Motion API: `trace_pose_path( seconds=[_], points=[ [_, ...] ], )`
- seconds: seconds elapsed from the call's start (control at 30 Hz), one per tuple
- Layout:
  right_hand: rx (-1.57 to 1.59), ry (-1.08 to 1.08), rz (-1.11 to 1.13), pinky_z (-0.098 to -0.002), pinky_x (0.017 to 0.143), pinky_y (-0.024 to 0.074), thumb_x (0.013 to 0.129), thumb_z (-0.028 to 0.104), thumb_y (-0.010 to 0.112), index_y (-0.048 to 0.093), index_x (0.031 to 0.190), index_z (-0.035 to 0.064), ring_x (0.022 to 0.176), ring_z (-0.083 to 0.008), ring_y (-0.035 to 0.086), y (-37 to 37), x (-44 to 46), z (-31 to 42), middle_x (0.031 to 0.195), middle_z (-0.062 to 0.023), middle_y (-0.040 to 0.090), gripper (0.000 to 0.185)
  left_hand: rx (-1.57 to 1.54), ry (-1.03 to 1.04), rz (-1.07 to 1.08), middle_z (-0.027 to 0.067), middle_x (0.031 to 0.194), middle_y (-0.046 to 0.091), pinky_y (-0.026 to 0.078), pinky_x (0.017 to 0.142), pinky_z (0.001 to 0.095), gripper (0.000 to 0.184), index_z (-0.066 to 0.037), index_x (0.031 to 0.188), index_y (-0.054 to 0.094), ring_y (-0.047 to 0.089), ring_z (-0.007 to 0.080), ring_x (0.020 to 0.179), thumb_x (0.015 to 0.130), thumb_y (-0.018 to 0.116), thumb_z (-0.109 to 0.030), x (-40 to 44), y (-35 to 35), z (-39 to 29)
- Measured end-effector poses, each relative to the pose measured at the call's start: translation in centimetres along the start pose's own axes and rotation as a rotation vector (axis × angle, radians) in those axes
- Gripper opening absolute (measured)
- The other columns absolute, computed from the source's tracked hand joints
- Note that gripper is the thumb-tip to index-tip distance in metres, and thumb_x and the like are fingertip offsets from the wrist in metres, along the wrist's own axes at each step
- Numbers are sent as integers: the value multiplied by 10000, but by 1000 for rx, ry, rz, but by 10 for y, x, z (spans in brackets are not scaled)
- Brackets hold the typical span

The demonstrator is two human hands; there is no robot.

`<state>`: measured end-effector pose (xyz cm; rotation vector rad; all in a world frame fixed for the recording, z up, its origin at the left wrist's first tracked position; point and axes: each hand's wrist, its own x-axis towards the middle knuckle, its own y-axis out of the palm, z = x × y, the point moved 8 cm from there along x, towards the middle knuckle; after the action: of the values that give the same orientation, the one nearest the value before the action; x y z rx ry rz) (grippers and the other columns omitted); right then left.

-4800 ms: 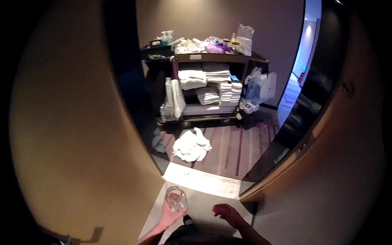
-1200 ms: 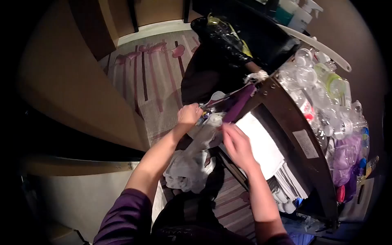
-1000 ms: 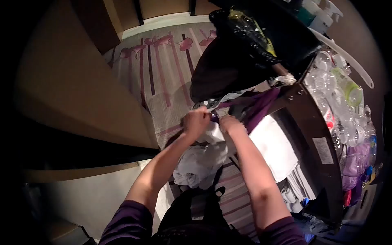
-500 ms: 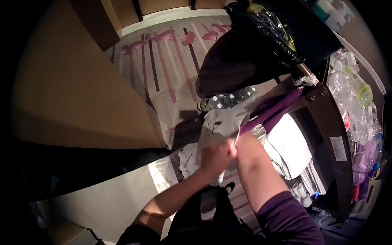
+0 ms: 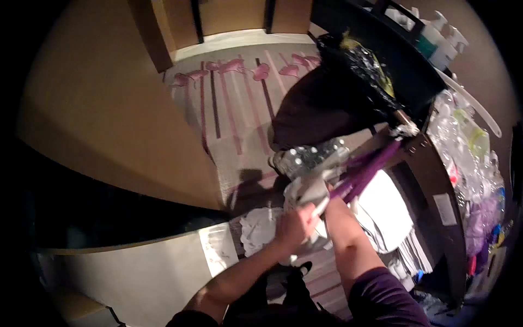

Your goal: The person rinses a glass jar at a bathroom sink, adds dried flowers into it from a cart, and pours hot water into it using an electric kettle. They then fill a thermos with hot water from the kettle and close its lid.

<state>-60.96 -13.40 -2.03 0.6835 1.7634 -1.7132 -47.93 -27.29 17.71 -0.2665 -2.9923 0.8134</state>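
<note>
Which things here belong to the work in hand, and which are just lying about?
Apparently in use:
pale bag
left hand, gripping it
right forearm beside it, hand hidden

Lying about:
crumpled white cloth on the floor
clear bottles on the cart
spray bottles
folded white linen

R arm (image 5: 348, 237) runs up to the pale bag (image 5: 309, 191), w/ its hand hidden there, grip unclear. The bag is blurred, contents unclear. L hand (image 5: 295, 226) is slightly blurred, fingertips partly hidden in folds. Bag also hides pt. of the white-capped bottles (image 5: 305, 158). Print on the cart label (image 5: 445, 210) is too small to read. Dark bin (image 5: 417, 65) is cut off at top edge.
</note>
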Motion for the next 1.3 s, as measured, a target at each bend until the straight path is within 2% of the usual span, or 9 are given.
trace_pose_path(
  seconds=[0.1,0.2,0.3,0.4,0.53,0.7,0.8,1.07,1.3],
  points=[
    [171,-77,-168,-402,903,469,629,493,739,361,1345,-25,1067,-429,557,-50,-75,-12,1176,-311,541,962,1,170,-195,169,606,532,425,502,426,209,-50,743,525,570,345,565,806,633,-218,9,-16,0],
    [492,-108,-661,-420,898,465,633,447,744,303,1360,-61,1060,-446,550,-102,-208,-17,1159,-355,514,990,-215,268,-442,50,600,490,426,532,299,140,-42,821,530,497,161,518,838,646,-120,11,-25,7],
    [645,-121,-753,-418,954,430,650,397,738,291,1360,-85,1129,-416,521,-102,-275,-27,1206,-330,502,967,-675,71,-155,-3,785,534,436,638,237,278,-41,1114,455,497,74,709,901,603,-141,23,-5,19],
    [891,-276,-790,-400,1016,371,671,367,729,249,1400,-63,1199,-392,462,-81,-299,-29,1251,-323,453,972,-951,-212,414,24,887,582,444,625,239,360,-36,1131,467,518,70,729,863,650,-191,12,46,5],
    [852,-455,-895,-436,1038,333,726,263,740,61,1473,22,1220,-361,408,-52,-347,-12,1328,-235,366,1038,-1050,136,317,96,1136,553,479,829,291,650,9,1290,345,549,149,1021,793,716,-186,-15,34,-70],
    [1360,-410,-808,-407,1021,383,790,245,725,166,1475,105,1267,-356,401,-35,-407,-64,1363,-225,365,895,-237,350,284,213,1234,504,421,965,392,1031,43,1345,286,521,344,1139,570,853,-331,-51,42,-104],
    [661,-372,-981,-410,988,411,783,292,727,321,1414,63,1203,-401,448,-48,-444,-63,1316,-262,400,785,111,561,345,221,1226,505,415,970,409,957,32,1312,348,503,367,1140,578,830,-349,-75,51,-160],
    [740,-398,-1199,-440,966,392,759,340,723,435,1313,36,1136,-407,459,0,-502,-80,1247,-258,434,695,91,429,627,218,1210,518,446,935,424,902,-31,1293,386,532,384,1119,561,833,-311,-124,78,-186],
    [784,-249,-1166,-437,928,450,717,320,766,513,1263,69,1121,-420,497,31,-541,-104,1214,-270,465,653,-109,615,801,185,1142,554,472,882,382,869,-8,1269,413,568,323,1064,564,832,-296,-154,133,-187]
  ],
)
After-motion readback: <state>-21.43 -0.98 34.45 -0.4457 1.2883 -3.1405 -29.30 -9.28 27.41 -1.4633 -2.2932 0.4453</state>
